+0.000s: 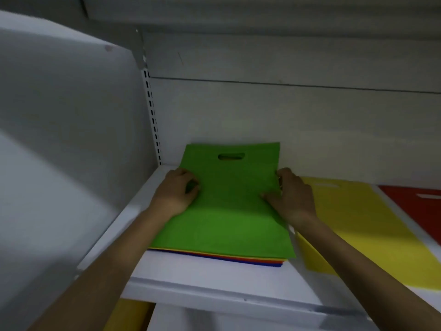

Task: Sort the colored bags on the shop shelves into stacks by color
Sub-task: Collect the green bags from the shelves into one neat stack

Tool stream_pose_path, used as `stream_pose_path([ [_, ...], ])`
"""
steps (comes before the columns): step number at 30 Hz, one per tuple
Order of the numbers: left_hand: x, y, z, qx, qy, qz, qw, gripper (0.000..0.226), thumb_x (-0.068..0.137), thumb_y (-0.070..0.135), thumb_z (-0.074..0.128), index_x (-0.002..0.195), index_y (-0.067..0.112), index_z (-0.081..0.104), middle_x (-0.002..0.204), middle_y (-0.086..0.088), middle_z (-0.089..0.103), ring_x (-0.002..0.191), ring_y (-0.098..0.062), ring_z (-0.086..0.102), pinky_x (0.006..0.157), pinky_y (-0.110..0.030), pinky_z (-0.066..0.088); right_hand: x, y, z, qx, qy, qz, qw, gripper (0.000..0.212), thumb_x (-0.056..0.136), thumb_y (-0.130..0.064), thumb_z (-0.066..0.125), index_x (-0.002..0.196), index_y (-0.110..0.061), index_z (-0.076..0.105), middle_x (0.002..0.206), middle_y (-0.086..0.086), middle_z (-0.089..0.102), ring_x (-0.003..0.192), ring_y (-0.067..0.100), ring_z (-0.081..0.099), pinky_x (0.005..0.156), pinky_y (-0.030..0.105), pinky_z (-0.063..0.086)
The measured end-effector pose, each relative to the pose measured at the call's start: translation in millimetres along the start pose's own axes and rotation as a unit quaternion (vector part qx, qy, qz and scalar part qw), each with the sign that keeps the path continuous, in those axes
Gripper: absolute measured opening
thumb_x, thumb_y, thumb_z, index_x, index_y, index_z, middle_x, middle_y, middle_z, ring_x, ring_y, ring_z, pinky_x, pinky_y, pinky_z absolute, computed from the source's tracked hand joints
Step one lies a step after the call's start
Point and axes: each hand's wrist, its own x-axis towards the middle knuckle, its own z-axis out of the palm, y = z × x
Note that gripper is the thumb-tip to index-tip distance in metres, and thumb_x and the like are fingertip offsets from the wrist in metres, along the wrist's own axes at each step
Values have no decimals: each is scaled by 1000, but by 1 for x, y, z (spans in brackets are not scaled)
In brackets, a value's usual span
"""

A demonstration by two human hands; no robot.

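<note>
A green bag [226, 206] lies on top of a mixed stack [238, 258] at the left end of a white shelf [191, 275], its cut-out handle slot at the far end, close to the back wall [286, 111]. Its far edge curls up slightly against that wall. Under it only thin edges of other bags show along the near side: yellow, orange or red, and blue, the blue lowest.

The left hand [175, 194] holds the green bag's left edge about midway along; its grip is pressed together on the edge, fingers curled over the top of the fabric. The right hand [292, 194] is at the bag's right edge, level with the left; its grip pinches that edge, thumb flat on top and fingers curled at the side. Both forearms reach in from the near side.

Just right of the stack a yellow bag [362, 223] lies flat on the same shelf, handle slot at the far end, its left edge near or just under the right wrist. Right again, a red bag [415, 201] lies beside the yellow, cut by the frame edge.

A white side panel [59, 139] closes the shelf on the left, with a slotted upright [152, 115] in the far corner. Below the shelf's near lip, something yellow [128, 316] shows on a lower level, too blurred to tell.
</note>
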Motion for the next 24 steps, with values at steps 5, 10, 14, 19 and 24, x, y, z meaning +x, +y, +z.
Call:
stream_pose_path([
  [5,3,-4,4,-15,15,-3,1000,36,91,31,58,122,13,59,129,-10,50,119,-28,41,94,-32,38,-3,-6,0,210,-32,81,974,22,88,-23,65,95,-3,68,93,18,70,87,33,66,72,36,49],
  [10,3,-7,6,-47,21,-48,998,56,89,32,60,138,13,41,143,-12,40,128,-32,36,102,-36,34,-8,-9,-1,201,11,80,976,19,95,-20,55,96,-3,65,91,17,67,82,28,61,69,36,45],
  [14,2,-11,-4,-128,73,-65,987,61,89,34,58,142,17,32,135,-12,51,119,-36,49,94,-44,45,-15,-24,-10,197,125,39,972,15,99,-19,49,86,-12,51,70,3,53,62,19,46,56,34,33],
  [19,8,1,-21,-222,85,-71,969,60,93,36,56,145,18,30,132,-7,55,116,-27,55,93,-39,46,-28,-30,-27,249,222,24,942,21,99,-19,48,79,-16,46,60,-7,42,50,5,35,48,25,25],
  [24,16,22,-31,-337,61,-66,937,60,76,36,66,130,13,53,104,-10,68,96,-25,63,84,-36,49,-40,-14,-49,273,266,36,924,16,97,-19,52,85,-9,55,57,-1,47,48,9,34,44,24,26],
])
